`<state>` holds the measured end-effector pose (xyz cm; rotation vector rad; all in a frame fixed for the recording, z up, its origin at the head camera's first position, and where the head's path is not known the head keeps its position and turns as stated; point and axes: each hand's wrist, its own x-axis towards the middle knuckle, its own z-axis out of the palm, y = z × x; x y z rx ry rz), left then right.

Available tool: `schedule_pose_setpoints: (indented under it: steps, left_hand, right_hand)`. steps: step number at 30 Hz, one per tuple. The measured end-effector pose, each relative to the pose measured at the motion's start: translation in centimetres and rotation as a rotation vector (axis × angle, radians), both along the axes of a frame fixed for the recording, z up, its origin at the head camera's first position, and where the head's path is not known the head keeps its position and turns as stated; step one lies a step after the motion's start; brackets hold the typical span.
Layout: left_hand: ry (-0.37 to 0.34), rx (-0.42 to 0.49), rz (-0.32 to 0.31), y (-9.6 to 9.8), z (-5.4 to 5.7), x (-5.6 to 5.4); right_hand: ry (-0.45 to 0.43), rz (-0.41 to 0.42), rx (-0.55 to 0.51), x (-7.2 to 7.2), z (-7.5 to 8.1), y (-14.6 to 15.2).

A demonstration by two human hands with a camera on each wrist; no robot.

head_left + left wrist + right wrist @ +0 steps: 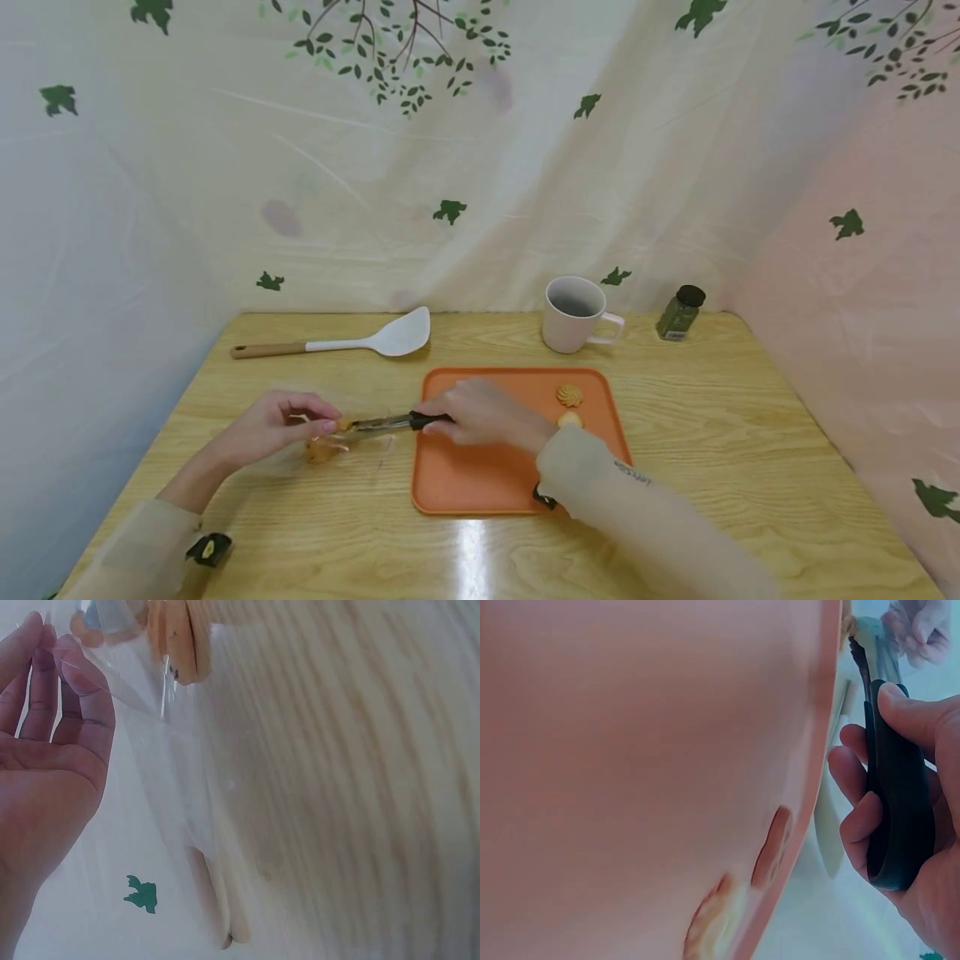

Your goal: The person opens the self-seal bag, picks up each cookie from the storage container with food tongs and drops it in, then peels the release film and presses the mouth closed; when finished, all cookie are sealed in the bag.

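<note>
The left hand [262, 427] is on the left part of the table [757, 417], between its left edge and the tray [468, 483]. Its thumb and forefinger pinch the clear film of the bag [161, 735], and the other fingers are held near to each other. The bagged cookies [318, 451] are just below the fingertips of this hand, on the side toward the table's front edge, and the left wrist view shows them through the film, beyond the fingers.

The right hand [487, 412] is above the back left part of the tray. Its fingers and thumb are curled round the black handle of the tongs [390, 422], which reach over the tray's left edge toward the left hand. The tips of the tongs are at one cookie [346, 424], right beside the left fingertips and well apart from the right hand. I cannot tell if the tips grip this cookie firmly or only touch it.

On the tray, the back cookie [569, 395] lies near the back right corner. The front cookie [570, 418] is just beside it, near the right edge, and the right wrist partly covers it.

Along the table's back edge, the spatula [330, 343] lies toward the left corner, the mug [567, 321] stands right of the middle, and the jar [680, 315] stands near the right corner.
</note>
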<state>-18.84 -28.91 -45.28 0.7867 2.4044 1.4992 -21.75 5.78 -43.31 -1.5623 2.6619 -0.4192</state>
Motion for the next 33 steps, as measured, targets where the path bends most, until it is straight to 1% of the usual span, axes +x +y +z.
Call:
schedule_pose_setpoints:
  steps: [4,6,11,16,25,29,33]
  left_hand:
    - [-0.003,0.018,-0.017,0.1,0.2,0.0]
    - [-0.003,0.014,-0.015,0.2,0.3,0.0]
    - [-0.004,0.004,0.002,0.3,0.5,0.1]
    - [-0.022,0.005,0.012,0.4,0.6,0.2]
    - [-0.023,0.017,0.013,0.1,0.6,0.1]
    - [-0.017,0.016,0.012,0.0,0.6,0.0]
    - [-0.014,0.011,0.016,0.0,0.6,0.0]
  right_hand:
    - [-0.028,-0.032,0.002,-0.1,0.1,-1.2]
    - [-0.027,-0.025,-0.009,-0.2,0.0,-1.6]
    - [0.008,-0.013,-0.014,-0.5,-0.2,-2.3]
    - [0.054,-0.013,0.002,-0.5,-0.3,-2.6]
    - [0.092,-0.012,-0.025,-0.2,-0.1,-1.5]
    - [0.103,-0.026,0.013,0.0,0.2,-0.8]
    - [0.09,-0.029,0.038,0.0,0.1,-0.1]
